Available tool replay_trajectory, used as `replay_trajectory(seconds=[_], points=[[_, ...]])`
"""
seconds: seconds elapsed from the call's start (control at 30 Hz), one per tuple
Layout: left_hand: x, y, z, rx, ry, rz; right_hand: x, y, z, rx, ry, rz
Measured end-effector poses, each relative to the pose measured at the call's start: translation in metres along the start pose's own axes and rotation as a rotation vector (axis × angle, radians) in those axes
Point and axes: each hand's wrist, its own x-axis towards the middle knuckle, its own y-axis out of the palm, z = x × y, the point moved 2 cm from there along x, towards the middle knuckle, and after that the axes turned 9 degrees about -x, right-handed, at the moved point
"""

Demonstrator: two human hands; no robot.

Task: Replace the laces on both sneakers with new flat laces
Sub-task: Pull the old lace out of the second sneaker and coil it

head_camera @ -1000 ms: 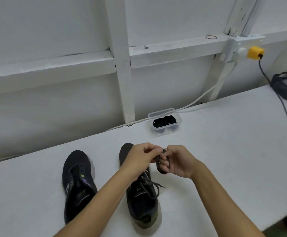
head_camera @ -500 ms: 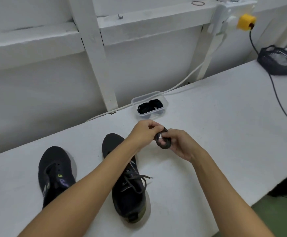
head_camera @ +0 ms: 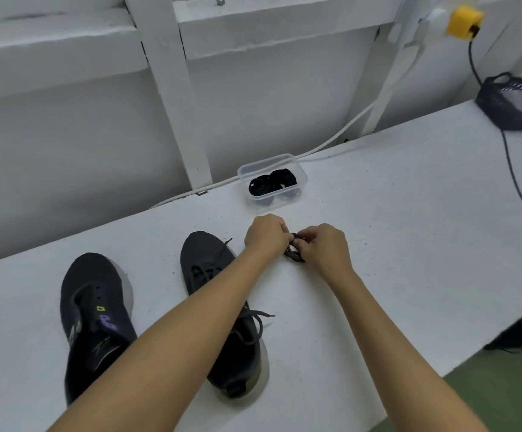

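we see two dark sneakers lying on the white worktop [head_camera: 409, 232], toes pointing toward the wall. the right sneaker [head_camera: 213, 275] is our landmark: it has a knitted-looking black upper, a pale sole edge, and a thin dark lace threaded through its eyelets, with loops spilling loosely off its right side. our left forearm crosses over its middle. the left sneaker [head_camera: 94, 319], just to the left of it, shows bare eyelet holes, a small yellow-green mark and purple lettering on its tongue area; we see no lace in it.

just to the right of the right sneaker's toe, both hands meet. the left hand [head_camera: 265, 233] and the right hand [head_camera: 325, 247] have curled fingers that pinch a small coiled dark lace [head_camera: 294, 254] between them, close above the worktop; we cannot tell if it touches the surface.

beyond the right sneaker's toe, near the wall, a clear plastic tub [head_camera: 272, 179] with rounded corners holds black flat laces [head_camera: 272, 180] in bundles. a white cable [head_camera: 346, 126] runs behind the tub. far to the right of the sneaker sits a dark mesh basket [head_camera: 515, 101], beside a thin black cord [head_camera: 515, 179] and below a yellow plug [head_camera: 465, 21].
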Motion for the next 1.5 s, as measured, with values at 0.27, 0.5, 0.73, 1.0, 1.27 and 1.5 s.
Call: replay_trajectory(seconds=[0.27, 0.5, 0.73, 1.0, 1.27, 1.5], points=[[-0.008, -0.019, -0.003, 0.022, 0.081, -0.014, -0.012, -0.006, -0.001, 0.053, -0.044, -0.137], [-0.066, -0.063, 0.010, 0.063, 0.208, -0.206, -0.057, -0.013, 0.030, 0.388, -0.150, -0.226], [-0.163, -0.114, 0.073, 0.071, 0.217, -0.457, -0.112, 0.009, 0.053, 0.628, -0.173, 0.174], [-0.240, -0.139, 0.155, -0.064, -0.077, -0.711, -0.159, 0.035, 0.043, 0.646, -0.372, 0.402], [-0.274, -0.099, 0.180, -0.436, -0.103, -0.654, -0.166, 0.040, 0.040, 0.544, -0.504, 0.440], [-0.275, -0.086, 0.184, -0.416, -0.059, -0.745, -0.169, 0.044, 0.049, 0.506, -0.525, 0.442]])
